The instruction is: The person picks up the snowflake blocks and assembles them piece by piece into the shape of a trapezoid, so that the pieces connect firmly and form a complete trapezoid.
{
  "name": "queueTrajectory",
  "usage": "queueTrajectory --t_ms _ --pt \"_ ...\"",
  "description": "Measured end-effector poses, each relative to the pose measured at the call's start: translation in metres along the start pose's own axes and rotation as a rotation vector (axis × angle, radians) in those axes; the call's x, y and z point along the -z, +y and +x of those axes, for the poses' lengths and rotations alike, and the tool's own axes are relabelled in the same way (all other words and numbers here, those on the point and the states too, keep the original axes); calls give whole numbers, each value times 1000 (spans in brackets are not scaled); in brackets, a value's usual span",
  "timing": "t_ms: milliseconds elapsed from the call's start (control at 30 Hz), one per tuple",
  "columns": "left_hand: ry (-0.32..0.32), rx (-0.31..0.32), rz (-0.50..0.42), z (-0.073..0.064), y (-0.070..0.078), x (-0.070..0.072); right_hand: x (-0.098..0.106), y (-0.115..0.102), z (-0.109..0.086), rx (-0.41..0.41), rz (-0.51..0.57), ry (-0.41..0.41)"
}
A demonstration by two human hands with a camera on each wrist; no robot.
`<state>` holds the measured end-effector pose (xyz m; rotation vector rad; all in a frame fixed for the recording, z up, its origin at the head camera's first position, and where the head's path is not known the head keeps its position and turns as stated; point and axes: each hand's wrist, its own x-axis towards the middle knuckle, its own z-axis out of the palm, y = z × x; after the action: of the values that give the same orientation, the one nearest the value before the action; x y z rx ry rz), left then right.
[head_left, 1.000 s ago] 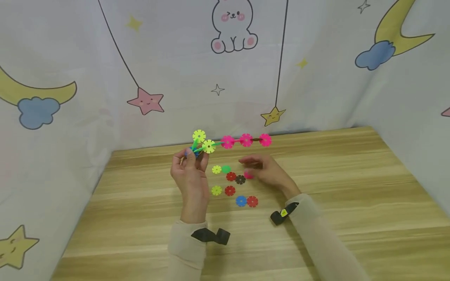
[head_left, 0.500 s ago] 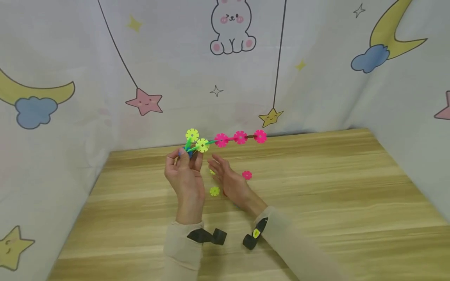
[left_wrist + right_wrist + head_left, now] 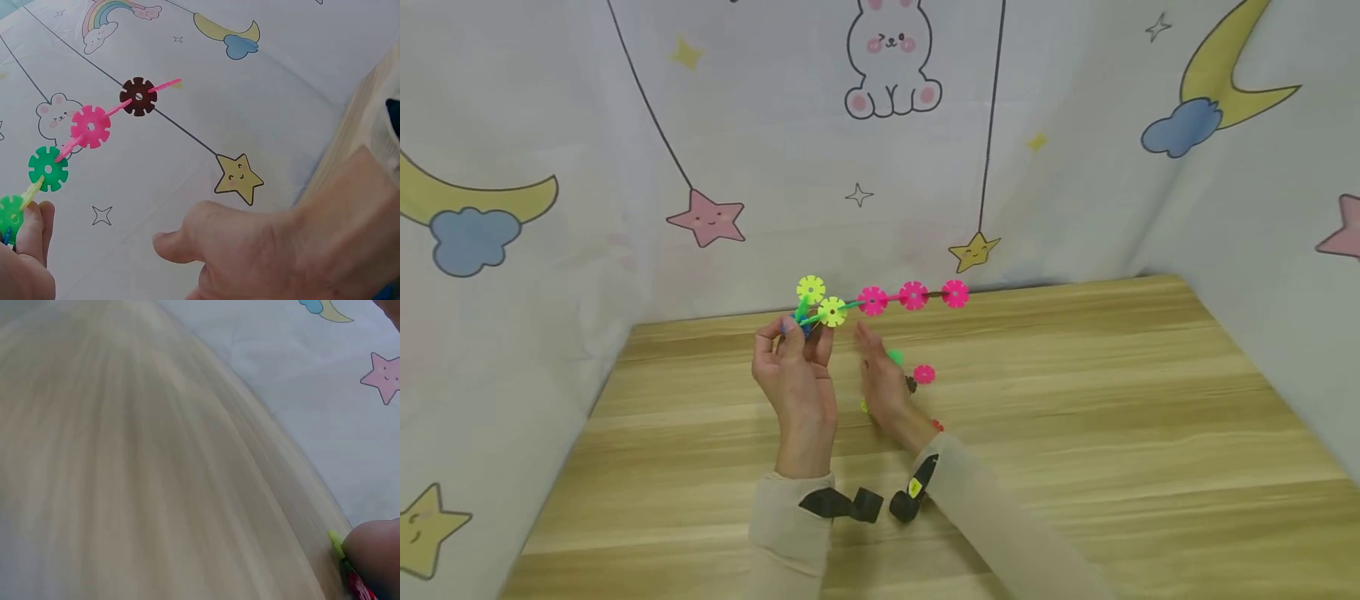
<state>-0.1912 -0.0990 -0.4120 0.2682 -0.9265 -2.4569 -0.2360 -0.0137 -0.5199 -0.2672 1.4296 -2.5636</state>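
In the head view my left hand (image 3: 797, 392) pinches a blue notched disc (image 3: 796, 325) at the near end of a chain of interlocking plastic discs. Yellow discs (image 3: 832, 312) and pink discs (image 3: 913, 295) stretch rightward above the tabletop. The left wrist view shows the chain's green (image 3: 48, 169) and dark brown (image 3: 138, 96) discs. My right hand (image 3: 886, 383) lies low among loose discs, fingers extended, covering some. Around it show a green disc (image 3: 896, 357), a pink disc (image 3: 924, 374) and part of a black one (image 3: 912, 384). A red disc edge (image 3: 359, 586) is beside a fingertip.
The wood-grain table (image 3: 1075, 400) extends to both sides and toward me. A white printed cloth (image 3: 775, 167) hangs behind its far edge and along the sides. Black wrist-worn cameras (image 3: 868, 505) sit near both sleeves.
My right hand has swung left over the loose discs, then slightly back right; the green disc now lies closer to the pink one. My left hand and the chain shifted slightly left in view.
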Motion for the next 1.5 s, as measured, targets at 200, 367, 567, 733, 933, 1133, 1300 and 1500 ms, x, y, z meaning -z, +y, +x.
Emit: queueTrajectory --t_ms 200,367,567,733,933,1133,1300,1500 --pt "-3 -2 8 -1 0 1 26 -13 -11 22 -138 -1" --pt "-1 -7 9 0 1 1 53 -31 -21 19 -220 36" --pt "18 -11 9 2 3 3 88 -57 -30 5 -227 112" --pt "38 -12 -4 5 5 4 117 -75 -37 47 -173 159" --pt "57 -14 -25 8 8 6 114 -75 -50 99 -128 69" --pt "63 -30 -33 12 9 8 68 -48 -68 -12 -80 -283" --pt "59 -28 -26 13 8 9 57 -36 -76 -137 -156 -442" --pt "71 -19 -22 13 7 8 92 -50 -66 -88 -177 -363"
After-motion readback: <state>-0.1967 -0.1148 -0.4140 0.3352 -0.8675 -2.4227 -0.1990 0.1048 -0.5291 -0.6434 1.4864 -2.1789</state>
